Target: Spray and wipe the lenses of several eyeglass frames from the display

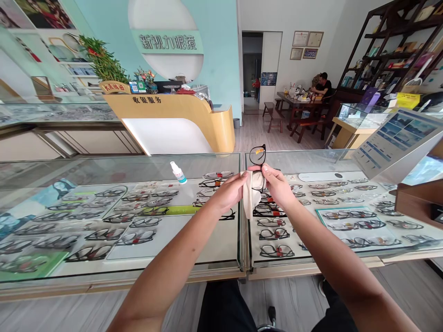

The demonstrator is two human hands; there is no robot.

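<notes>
Black-framed glasses [258, 155] are held up between my hands above the glass counter, one lens raised and the other lower, partly behind a pale cloth. My left hand [231, 190] is closed on the cloth [248, 196], which hangs down against the lower lens. My right hand [277, 183] pinches the glasses near the middle of the frame with thumb and fingers. A small white spray bottle with a blue band [178, 173] stands on the counter glass to the left of my hands.
Rows of glasses [277, 251] lie inside the glass display counter [221, 272]. A sign board [398, 143] and a brown box [420, 200] stand at the right. Beyond are a cashier desk [221, 127], benches [273, 115] and a person [323, 86] seated at a table.
</notes>
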